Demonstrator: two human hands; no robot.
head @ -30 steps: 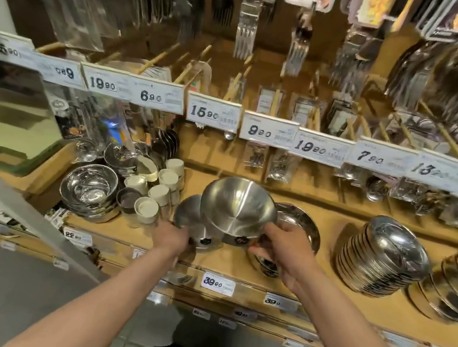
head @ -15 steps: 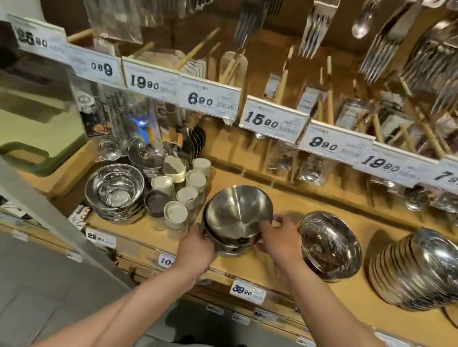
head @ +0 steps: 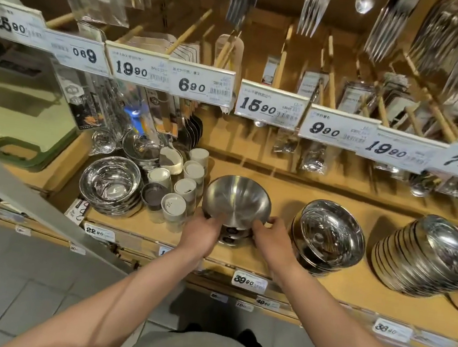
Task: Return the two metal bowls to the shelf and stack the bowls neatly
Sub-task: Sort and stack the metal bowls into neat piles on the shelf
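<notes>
Bowls back on the shelf, hands squaring the stack

Head view: bowls (head: 237, 203) sit nested on the wooden shelf (head: 281, 207), between the cluster of small white shakers (head: 184, 188) on one side and a shiny stack of lidded pots (head: 329, 236) on the other. The top bowl tilts its mouth toward the onlooker, and beneath it the dark-labelled sides of lower bowls show, so the two appear returned. The left hand (head: 204, 233) grips the near left of the stack with its thumb pressed on the rim; the right hand (head: 272, 235) holds the near right side, fingers curled against the bowl's wall. The two hands are apart, one on each flank of the stack. My reading is that the placing is done and what is left is small: nudge the bowls until they sit straight, then let go. Whether the lower bowls are truly in line is hard to tell, since the hands cover part of them.

Against the frame a second ago, the top bowl was held up above the shelf, clear of the others; half a second ago it was already down on the stack with both hands at its sides. Now the hands have slipped lower and nearer the front, and the camera has dipped and shifted, so the price tags (head: 270, 105) stand higher in view. The stack of plates (head: 426, 255) at the far right looks untouched.
</notes>
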